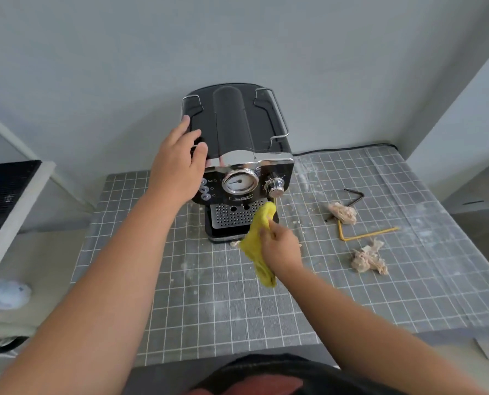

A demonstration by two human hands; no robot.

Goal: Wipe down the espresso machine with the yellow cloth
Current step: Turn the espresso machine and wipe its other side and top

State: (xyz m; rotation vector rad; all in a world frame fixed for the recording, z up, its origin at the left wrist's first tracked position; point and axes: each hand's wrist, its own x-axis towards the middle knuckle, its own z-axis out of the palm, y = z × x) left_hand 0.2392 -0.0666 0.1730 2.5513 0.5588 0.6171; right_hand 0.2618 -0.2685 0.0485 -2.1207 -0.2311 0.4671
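Espresso machine [237, 155]: glossy black rounded top, chrome trim, round gauge, perforated steel drip tray, badge reads "Duchess". Left hand [177, 163] lies flat, fingers spread, on its top left edge. Right hand [280, 246] pinches fuzzy yellow cloth [259, 246] at its front. Gridded grey bench [209, 295] underneath.
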